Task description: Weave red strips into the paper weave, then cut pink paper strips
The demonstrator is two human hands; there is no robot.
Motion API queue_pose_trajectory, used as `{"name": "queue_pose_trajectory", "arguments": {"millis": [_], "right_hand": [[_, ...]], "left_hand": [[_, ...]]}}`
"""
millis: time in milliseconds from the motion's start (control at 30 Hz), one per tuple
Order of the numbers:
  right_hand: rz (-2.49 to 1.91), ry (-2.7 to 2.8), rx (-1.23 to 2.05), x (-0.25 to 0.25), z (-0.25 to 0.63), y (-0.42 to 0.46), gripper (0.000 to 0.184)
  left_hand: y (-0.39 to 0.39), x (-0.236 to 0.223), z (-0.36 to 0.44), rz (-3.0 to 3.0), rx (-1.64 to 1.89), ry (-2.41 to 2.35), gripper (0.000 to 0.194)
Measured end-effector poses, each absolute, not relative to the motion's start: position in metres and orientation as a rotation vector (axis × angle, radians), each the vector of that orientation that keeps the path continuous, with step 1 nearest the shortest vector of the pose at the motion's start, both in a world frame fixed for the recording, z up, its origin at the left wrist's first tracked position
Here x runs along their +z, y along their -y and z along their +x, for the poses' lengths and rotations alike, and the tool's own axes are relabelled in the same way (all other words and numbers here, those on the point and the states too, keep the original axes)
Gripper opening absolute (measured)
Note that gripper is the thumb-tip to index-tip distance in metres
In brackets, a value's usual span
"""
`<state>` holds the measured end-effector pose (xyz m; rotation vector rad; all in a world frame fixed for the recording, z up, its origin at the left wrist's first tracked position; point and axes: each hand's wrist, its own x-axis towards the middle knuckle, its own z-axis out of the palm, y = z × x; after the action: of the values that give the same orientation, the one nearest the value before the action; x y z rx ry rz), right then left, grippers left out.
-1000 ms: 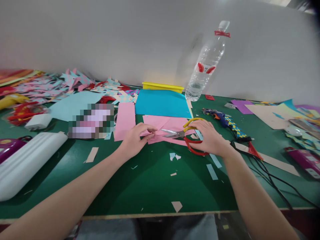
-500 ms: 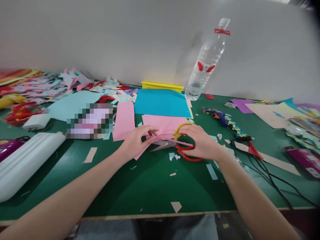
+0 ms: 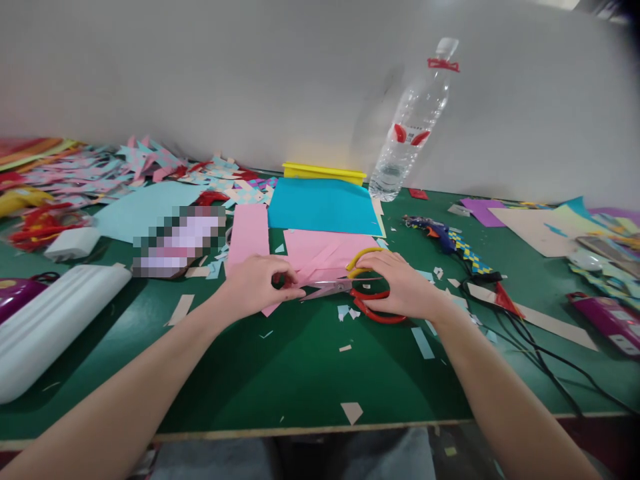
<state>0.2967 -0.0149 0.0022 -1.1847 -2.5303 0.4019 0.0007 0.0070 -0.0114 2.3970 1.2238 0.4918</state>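
My right hand [image 3: 407,287] is closed around the handles of the scissors [image 3: 383,316], one loop yellow and the other red. Their blades point left, slightly apart, toward my left fingertips. In a pinch, my left hand [image 3: 260,285] holds a narrow pink paper strip [image 3: 271,309], whose end sticks out below the fingers; part of it is hidden. Behind the blades lies a pink paper sheet [image 3: 305,245] with loose pink strips across it. A pink paper rectangle [image 3: 250,230] rests just beyond my left hand.
A blue sheet [image 3: 325,205] lies behind the pink paper. A plastic bottle [image 3: 413,133] leans by the wall. At left are a phone [image 3: 180,243] and a long white object [image 3: 65,327]. Black cables [image 3: 537,353] run at right. Paper scraps [image 3: 353,413] dot the green table [image 3: 300,373].
The scissors came nearer to me and slightly left, then stayed there. My left hand has shifted left and a little nearer, with the pink strip now in its fingers.
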Motion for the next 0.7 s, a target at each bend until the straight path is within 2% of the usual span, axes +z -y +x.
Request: {"name": "queue_pose_trajectory", "arguments": {"millis": [267,700], "right_hand": [[-1.237,2.497,0.332,0.003,0.303,0.012,0.041],[-1.205,2.482,0.298,0.005,0.312,0.009,0.04]], "left_hand": [[-0.013,-0.02,-0.005,2.357,0.544,-1.196,0.019],[-0.009,-0.014,-0.006,2.24,0.596,-1.182,0.022]]}}
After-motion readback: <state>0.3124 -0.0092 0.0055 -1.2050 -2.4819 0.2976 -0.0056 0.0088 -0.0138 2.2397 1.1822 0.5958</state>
